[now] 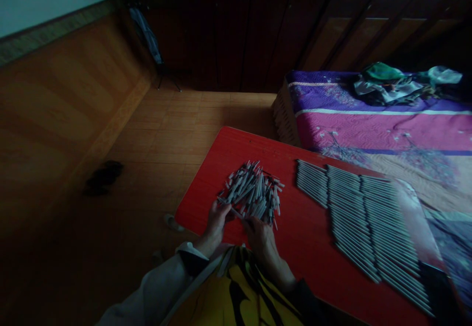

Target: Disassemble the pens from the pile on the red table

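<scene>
My left hand (217, 220) and my right hand (262, 240) come together at the near edge of a heap of slim pens (253, 188). Between them is a pale pen (236, 213), its left end pinched by my left fingers and its right end by my right fingers. The heaped pens are grey-white with dark ends and lie in a jumble on a red table (201, 193). Farther right, many similar pens lie side by side in three neat columns, a short left column (311, 182), a middle column (350, 222) and a right column (394, 242).
A bed (368, 129) with a purple and pink cover adjoins the table's far right side, with plastic bags (391, 85) on it. A dark flat object (438, 291) lies at the table's right end. Dark shoes (103, 177) are on the tiled floor at left.
</scene>
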`<state>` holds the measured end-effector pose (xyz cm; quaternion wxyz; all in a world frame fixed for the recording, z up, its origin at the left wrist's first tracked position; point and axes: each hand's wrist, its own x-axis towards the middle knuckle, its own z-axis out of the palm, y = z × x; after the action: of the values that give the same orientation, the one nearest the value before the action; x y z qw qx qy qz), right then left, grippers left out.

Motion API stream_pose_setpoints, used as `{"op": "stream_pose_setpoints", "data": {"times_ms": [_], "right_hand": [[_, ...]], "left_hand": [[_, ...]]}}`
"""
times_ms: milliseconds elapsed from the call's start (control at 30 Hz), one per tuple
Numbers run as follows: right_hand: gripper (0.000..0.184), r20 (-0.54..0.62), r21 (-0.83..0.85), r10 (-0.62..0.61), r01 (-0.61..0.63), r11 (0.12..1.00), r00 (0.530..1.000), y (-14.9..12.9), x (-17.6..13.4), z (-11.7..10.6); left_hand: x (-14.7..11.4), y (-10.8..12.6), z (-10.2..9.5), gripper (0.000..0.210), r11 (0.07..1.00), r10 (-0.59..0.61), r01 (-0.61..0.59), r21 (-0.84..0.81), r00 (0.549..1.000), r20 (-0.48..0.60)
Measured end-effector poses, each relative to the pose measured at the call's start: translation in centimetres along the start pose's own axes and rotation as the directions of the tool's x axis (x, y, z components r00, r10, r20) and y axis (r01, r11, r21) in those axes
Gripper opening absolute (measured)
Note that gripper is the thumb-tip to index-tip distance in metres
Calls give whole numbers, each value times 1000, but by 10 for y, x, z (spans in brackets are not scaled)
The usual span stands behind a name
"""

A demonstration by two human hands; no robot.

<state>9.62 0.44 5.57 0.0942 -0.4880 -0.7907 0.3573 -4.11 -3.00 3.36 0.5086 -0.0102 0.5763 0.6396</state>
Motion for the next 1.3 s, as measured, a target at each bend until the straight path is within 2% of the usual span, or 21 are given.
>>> {"op": "stream_pose_setpoints", "data": {"times_ms": [133, 300, 500, 600, 700, 767, 833, 933, 1000, 1067, 1167, 1233, 1267, 1300], "right_hand": [[41, 8, -15, -2, 2, 1000, 1000, 0, -1, 0], [25, 48, 18, 18, -19, 1000, 999, -1, -2, 1], [32, 86, -37, -10, 13, 999, 996, -4, -3, 2], [27, 94, -26, 0, 3, 1000, 996, -6, -3, 0], [21, 85, 38, 36, -40, 998, 996, -6, -3, -1], [25, 93, 169, 49, -65, 984, 994, -4, -2, 0], [31, 150, 378, 54, -108, 920, 987, -1, -2, 1], [41, 310, 656, 63, -262, 708, 949, 5, -2, 4], [45, 382, 737, 86, -360, 572, 920, 7, -3, 7], [47, 402, 768, 101, -395, 504, 910, 9, -3, 10], [50, 361, 764, 152, -385, 517, 920, 21, 0, 10], [52, 248, 719, 290, -376, 585, 924, 40, 4, 6], [53, 134, 667, 390, -374, 644, 911, 52, 7, 3], [53, 76, 639, 442, -384, 667, 894, 66, 9, -1]], "left_hand": [[-1, 0, -3, 45, 1000, 11, -11, 5, 1000, 15], [-2, -1, -7, 41, 1000, -15, 15, 6, 999, -43], [-2, -5, -10, 43, 1000, -18, 19, 18, 998, -64], [-1, -7, -12, 43, 1000, -19, 21, 22, 998, -62], [0, -8, -13, 42, 1000, -21, 21, 13, 999, -34], [-1, -7, -13, 42, 1000, -19, 19, 10, 1000, -4], [-2, -4, -12, 40, 1000, -22, 22, 17, 999, 26], [-3, -1, -9, 39, 999, -38, 36, 20, 997, 65], [-3, -1, -6, 41, 999, -45, 44, 15, 996, 79], [-3, 0, -4, 43, 999, -46, 46, 10, 996, 80], [-1, 1, -2, 41, 1000, -30, 30, 2, 996, 79], [2, 2, -3, 37, 1000, -13, 15, -22, 997, 71], [4, 3, -5, 34, 999, -6, 9, -42, 998, 60], [6, 4, -7, 31, 998, -3, 5, -65, 999, 43]]}}
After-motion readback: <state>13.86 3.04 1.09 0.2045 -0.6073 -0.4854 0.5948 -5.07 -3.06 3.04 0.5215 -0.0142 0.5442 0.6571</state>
